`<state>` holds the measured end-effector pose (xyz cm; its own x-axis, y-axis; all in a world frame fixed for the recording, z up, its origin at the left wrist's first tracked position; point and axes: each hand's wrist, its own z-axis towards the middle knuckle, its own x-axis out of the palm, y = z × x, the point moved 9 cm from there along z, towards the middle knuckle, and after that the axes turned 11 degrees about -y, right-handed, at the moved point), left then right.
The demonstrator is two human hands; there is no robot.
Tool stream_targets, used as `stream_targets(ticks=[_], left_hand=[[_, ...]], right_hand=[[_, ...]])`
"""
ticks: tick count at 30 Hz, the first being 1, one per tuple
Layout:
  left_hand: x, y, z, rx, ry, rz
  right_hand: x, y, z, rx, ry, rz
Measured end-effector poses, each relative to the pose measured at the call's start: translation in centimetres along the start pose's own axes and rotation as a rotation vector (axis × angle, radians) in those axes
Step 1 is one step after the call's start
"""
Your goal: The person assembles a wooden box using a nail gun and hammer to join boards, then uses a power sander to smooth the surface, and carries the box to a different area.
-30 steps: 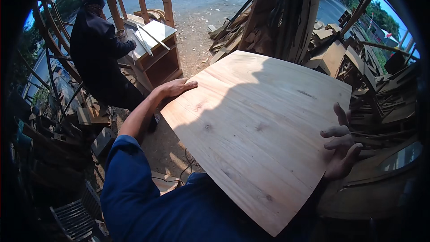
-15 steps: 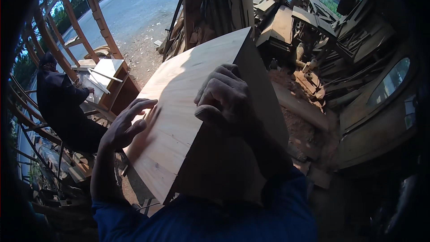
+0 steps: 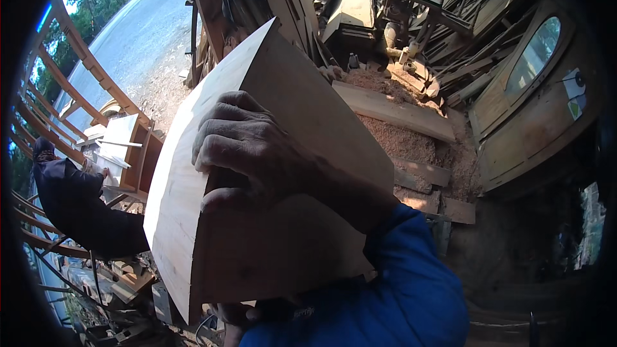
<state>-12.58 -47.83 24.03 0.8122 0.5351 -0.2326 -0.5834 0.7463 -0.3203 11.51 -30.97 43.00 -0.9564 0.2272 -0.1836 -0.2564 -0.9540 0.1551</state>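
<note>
A large box-shaped piece of pale wood fills the middle, tilted, its left face sunlit and its right face in shade. My right hand lies over the edge where these two faces meet. Its fingers bend round onto the bright face, and the thumb presses near the same edge, leaving a dark gap between thumb and forefinger. Low down, by the box's bottom edge, part of my left hand shows in shadow. The box and my body hide most of its fingers.
At left another person in dark clothes works at a wooden cabinet. Stacked planks rise behind the box. On the right lie sawdust, a long board and a wooden door with an oval pane.
The box has turned and stands more upright, shifted left in view. My left hand has gone from the bright face to the bottom edge. My right hand stays on the upper edge.
</note>
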Motion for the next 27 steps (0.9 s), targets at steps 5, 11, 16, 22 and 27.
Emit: stream_targets(ticks=[5, 11, 16, 22, 27], left_hand=[[3.0, 0.6, -4.7, -0.329, 0.357, -0.156], [5.1, 2.1, -1.8, -0.342, 0.439, -0.233], [6.7, 3.7, 1.4, -0.835, 0.319, -0.643], [4.1, 6.6, 2.5, -0.252, 0.351, -0.088], [1.4, 12.8, 1.7, -0.655, 0.26, -0.405]], right_hand=[[-1.7, 0.2, -0.5, -0.06, -0.097, -0.115], [-15.9, -17.7, -20.7, 0.793, -0.221, -0.563], [-20.3, -20.4, -37.3, 1.319, -0.003, -0.576], [-22.0, -19.9, -43.6, 1.29, 0.018, -0.689], [-21.7, -21.4, -47.9, 1.465, 0.013, -0.737]])
